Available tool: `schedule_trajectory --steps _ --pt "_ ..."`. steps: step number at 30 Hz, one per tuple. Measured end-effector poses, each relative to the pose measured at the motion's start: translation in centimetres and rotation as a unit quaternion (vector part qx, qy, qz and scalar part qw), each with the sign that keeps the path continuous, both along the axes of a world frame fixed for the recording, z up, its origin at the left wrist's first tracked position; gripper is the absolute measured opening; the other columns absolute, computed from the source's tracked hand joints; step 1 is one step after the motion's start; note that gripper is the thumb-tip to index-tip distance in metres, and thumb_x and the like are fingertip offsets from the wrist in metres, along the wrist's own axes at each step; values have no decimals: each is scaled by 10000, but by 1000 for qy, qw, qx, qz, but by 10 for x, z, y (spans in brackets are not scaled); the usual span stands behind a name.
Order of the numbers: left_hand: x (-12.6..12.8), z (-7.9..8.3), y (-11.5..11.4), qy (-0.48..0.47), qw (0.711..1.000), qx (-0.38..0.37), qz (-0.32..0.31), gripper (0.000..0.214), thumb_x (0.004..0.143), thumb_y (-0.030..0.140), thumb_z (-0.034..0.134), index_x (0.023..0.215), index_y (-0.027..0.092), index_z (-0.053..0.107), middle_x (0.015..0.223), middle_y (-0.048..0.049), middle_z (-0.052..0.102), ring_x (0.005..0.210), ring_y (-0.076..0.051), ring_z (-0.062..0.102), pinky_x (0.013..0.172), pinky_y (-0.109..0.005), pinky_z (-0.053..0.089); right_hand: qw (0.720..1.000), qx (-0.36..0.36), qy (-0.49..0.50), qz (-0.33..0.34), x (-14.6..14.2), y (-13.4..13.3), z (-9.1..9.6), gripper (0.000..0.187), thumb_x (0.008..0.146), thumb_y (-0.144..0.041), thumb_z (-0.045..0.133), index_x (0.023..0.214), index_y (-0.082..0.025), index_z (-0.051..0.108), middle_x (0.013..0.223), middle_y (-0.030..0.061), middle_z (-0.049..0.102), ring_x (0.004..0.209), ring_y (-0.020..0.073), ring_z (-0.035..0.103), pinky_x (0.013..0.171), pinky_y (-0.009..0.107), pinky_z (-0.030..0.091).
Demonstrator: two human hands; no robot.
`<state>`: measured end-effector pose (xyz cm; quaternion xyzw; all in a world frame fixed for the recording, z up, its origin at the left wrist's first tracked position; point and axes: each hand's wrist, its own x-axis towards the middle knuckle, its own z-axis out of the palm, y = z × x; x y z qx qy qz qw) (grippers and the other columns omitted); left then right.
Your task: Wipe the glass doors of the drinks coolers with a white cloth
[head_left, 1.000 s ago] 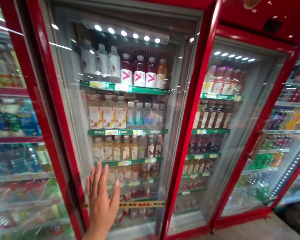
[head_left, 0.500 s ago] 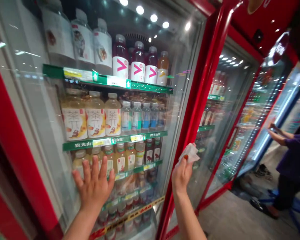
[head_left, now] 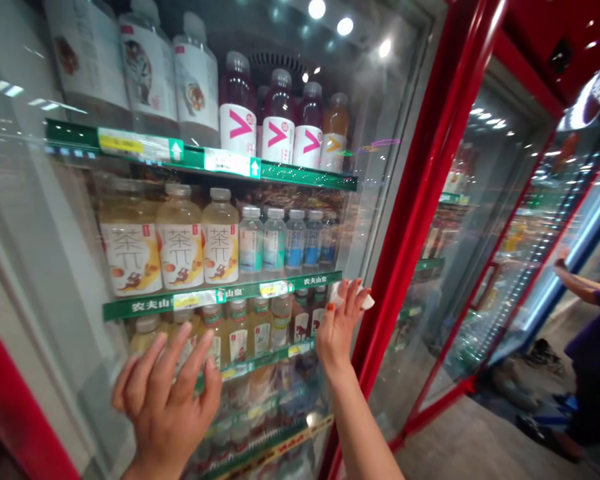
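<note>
My right hand [head_left: 337, 327] is at the right side of the glass door [head_left: 363, 207], beside its red frame. Under its fingers is a crumpled white tissue [head_left: 367, 302], pressed flat against the pane as far as I can see; part of it is hidden by the fingers. Lower left, my left hand [head_left: 167, 393] holds nothing. Its fingers are apart and slightly bent, before the glass; whether they touch it I cannot tell. Behind the pane stand rows of drink bottles [head_left: 220, 233] on shelves with green edge strips [head_left: 310, 177].
The door's red frame [head_left: 415, 200] runs slantwise down the right. Beyond it are more glass-door coolers [head_left: 485, 193]. A person in a purple top [head_left: 595, 327] stands at the far right, an arm raised to another cooler. Grey floor [head_left: 445, 433] shows at lower right.
My right hand has moved left with the tissue, from the red frame onto the glass, and its fingers have spread. My left hand has come lower and nearer. The view has shifted closer.
</note>
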<state>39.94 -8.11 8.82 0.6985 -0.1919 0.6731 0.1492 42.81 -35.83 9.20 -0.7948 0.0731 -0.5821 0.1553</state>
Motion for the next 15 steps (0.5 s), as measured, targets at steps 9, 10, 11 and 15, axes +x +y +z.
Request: schedule_trajectory --steps 9,10,11,15 --pt "21 53 -46 58 998 11 18 886 993 316 736 1757 385 292 1850 -1 218 1757 -268 24 1416 -627 -97 983 -181 19 32 -12 1 -22 801 1095 -299 436 1791 -394 51 1882 53 204 1755 382 -47 1334 724 259" --pt "21 52 -46 52 998 16 24 885 994 313 733 1759 365 293 1852 -8 210 1758 -251 9 1420 -599 -99 991 -128 15 22 -12 -10 -20 783 1115 -314 392 1792 -374 4 1891 83 147 1754 388 -59 1317 757 264" --pt "21 52 -46 48 998 21 27 889 992 313 734 1762 351 291 1854 -11 200 1757 -240 -2 1423 -580 -102 997 -72 11 14 -10 -18 -12 759 1133 -332 337 1789 -353 -44 1896 110 82 1752 395 -73 1302 792 258" --pt "18 52 -44 34 999 22 25 889 978 306 743 1757 335 315 1853 4 197 1758 -239 12 1434 -543 -90 999 -43 4 21 -4 -3 29 739 1146 -464 311 1791 -335 -26 1900 108 30 1742 427 -113 1307 830 176"
